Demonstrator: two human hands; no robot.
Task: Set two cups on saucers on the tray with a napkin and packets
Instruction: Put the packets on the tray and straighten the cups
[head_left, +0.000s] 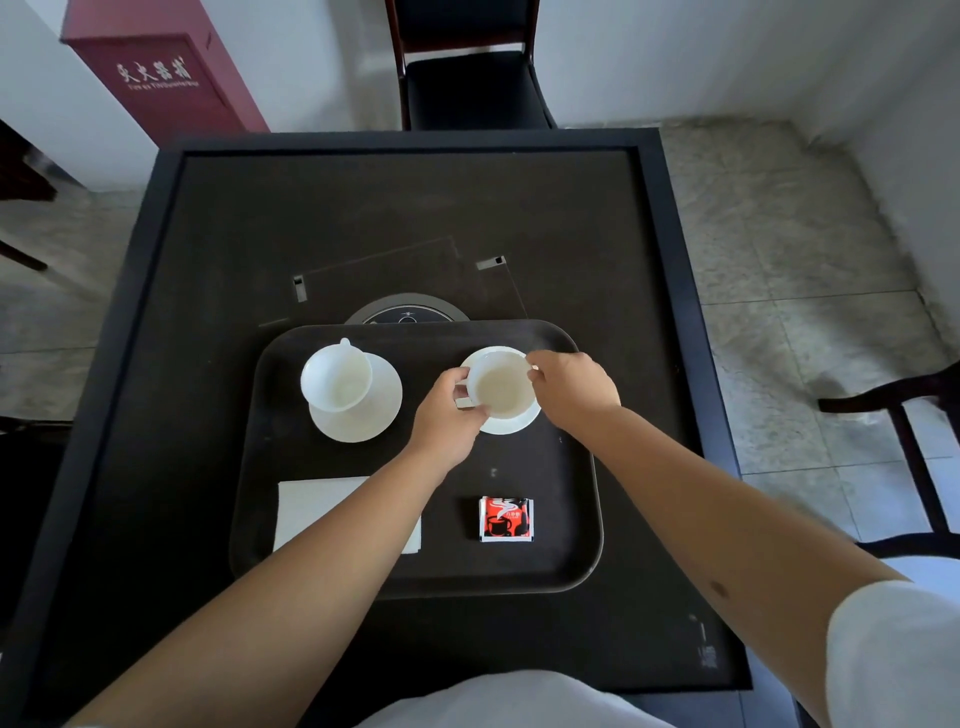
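Nearest the camera, a white garment fills the bottom edge and two bare forearms reach forward over a dark square table (171, 270). On it lies a dark rounded-rectangle tray (582, 519), its long axis running left to right. In the tray's near left corner a white napkin (306, 501) lies flat, partly hidden under the left forearm. Near the right front sits a small stack of red, black and white packets (505, 518), squarish, edges roughly parallel to the tray's sides.

Farther in, on the tray's right half, both hands meet at a white cup (501, 383) standing upright on a white saucer (511, 423). The left hand (447, 415) curls its fingers against the cup's left side, where the handle seems to point; the right hand (574, 387) pinches the rim on the right with its fingertips.

On the left half, a second cup (335, 376) rests on its own saucer (382, 410), its handle pointing away from the person.

Beyond the tray a round inset shows in the tabletop, then a dark chair (470, 88) and a red cabinet (161, 78) by the wall.
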